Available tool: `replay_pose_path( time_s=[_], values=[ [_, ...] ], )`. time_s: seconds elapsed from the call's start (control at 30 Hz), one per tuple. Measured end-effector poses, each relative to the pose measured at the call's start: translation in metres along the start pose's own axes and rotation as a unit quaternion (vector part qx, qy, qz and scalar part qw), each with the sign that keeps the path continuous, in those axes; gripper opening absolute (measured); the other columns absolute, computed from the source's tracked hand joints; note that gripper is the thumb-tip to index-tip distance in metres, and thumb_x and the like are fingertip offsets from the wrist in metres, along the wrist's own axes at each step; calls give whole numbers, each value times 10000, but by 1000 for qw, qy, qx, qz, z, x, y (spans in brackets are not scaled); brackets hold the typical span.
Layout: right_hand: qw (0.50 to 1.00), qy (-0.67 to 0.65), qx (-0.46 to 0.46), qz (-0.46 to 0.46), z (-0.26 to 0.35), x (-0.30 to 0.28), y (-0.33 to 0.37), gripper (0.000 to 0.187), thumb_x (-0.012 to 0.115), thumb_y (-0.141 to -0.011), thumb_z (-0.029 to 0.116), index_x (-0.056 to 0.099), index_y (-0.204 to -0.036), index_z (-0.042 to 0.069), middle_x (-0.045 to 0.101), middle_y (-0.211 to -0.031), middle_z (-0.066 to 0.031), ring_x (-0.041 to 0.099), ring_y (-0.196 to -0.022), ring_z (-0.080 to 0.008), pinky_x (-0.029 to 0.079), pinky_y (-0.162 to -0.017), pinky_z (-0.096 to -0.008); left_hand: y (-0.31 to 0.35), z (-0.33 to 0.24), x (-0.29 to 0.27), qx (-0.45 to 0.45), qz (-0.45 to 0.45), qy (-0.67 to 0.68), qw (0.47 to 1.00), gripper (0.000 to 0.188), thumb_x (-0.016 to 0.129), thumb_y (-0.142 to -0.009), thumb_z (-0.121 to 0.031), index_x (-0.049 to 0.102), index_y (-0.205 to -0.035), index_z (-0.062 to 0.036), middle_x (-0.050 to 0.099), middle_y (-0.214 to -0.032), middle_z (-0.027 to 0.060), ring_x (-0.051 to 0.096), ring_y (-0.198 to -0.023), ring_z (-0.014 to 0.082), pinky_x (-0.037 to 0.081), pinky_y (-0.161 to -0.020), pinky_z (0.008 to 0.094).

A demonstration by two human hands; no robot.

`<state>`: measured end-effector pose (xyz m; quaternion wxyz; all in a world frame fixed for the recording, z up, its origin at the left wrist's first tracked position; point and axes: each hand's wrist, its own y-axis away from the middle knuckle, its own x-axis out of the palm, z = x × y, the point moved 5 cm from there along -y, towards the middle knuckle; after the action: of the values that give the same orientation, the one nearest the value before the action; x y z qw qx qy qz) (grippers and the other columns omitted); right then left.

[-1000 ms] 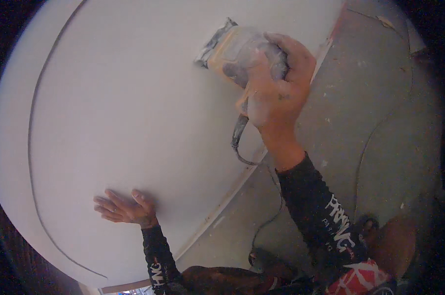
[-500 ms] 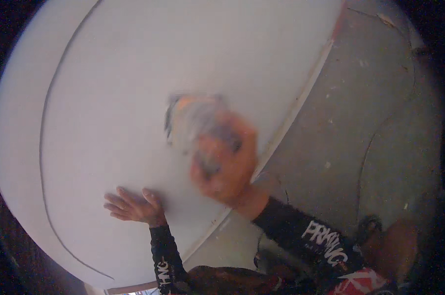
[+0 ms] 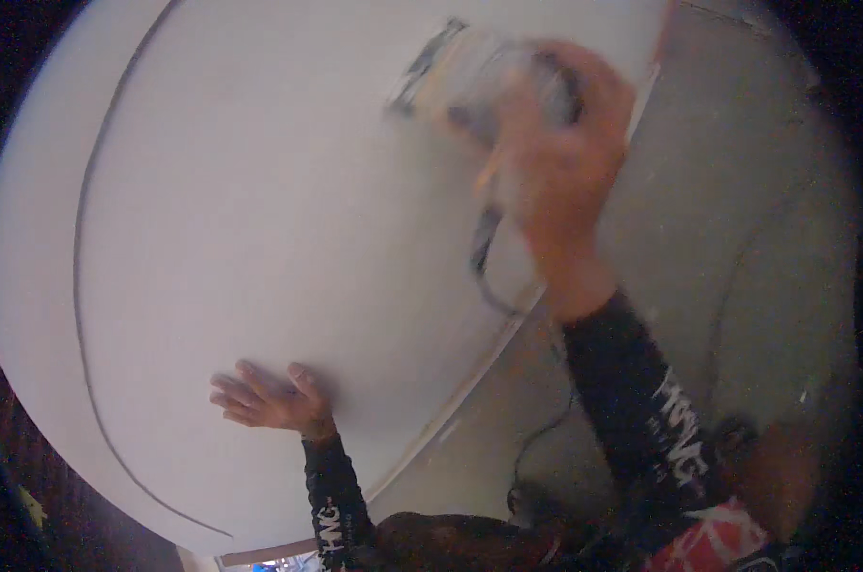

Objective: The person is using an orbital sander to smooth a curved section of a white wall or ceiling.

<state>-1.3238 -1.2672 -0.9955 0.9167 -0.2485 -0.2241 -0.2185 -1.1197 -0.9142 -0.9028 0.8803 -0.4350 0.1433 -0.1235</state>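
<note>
My right hand (image 3: 573, 162) is wrapped round a handheld power sander (image 3: 470, 71), blurred by motion, with a pale body and a dark front edge. The sander lies against a large smooth white wall or panel (image 3: 231, 219), toward its upper right. A dark power cord (image 3: 481, 253) hangs from the tool below my wrist. Lower down, my left hand (image 3: 277, 398) rests on the same white surface with fingers spread, holding nothing. Black printed sleeves cover both forearms.
A thin dark curved line (image 3: 81, 257) runs down the left part of the white surface. Along its right side is a pale edge strip (image 3: 470, 386), beyond which lies a grey floor (image 3: 679, 248). More cord (image 3: 532, 439) trails down near my legs.
My right hand has swept the sander up and to the right across the white surface, bringing the cord into view. My left hand stays nearly in place, flat on the surface.
</note>
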Motion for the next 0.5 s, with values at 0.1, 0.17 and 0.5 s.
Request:
replay_pose_path(
  time_s=[0.1,0.17,0.5],
  values=[
    [969,169,-180,27,-12,-2,-35,304,730,-826,95,666,-1119,47,634,-1054,-122,589,-1040,-292,490,-917,-356,-1,-4,-4,0,-2,14,1000,722,399,-973,-586,418,-1511,-105,248,-1621,226,152,-1505,458,90,-1162,657],
    [955,-186,230,-8,-58,-9,-36,296,623,-901,66,603,-1187,-7,569,-1158,-125,591,-1002,-216,511,-892,-327,-3,-5,-5,-11,7,14,1000,715,402,-974,-582,414,-1516,-116,252,-1619,226,151,-1507,452,90,-1166,647],
    [987,-8,-25,160,36,-24,97,409,732,-696,80,673,-1098,123,548,-1255,-172,528,-1160,-401,483,-962,-490,-3,-17,9,-16,-7,22,1000,677,392,-986,-543,433,-1507,-113,276,-1611,225,178,-1498,461,92,-1170,635]
  ],
)
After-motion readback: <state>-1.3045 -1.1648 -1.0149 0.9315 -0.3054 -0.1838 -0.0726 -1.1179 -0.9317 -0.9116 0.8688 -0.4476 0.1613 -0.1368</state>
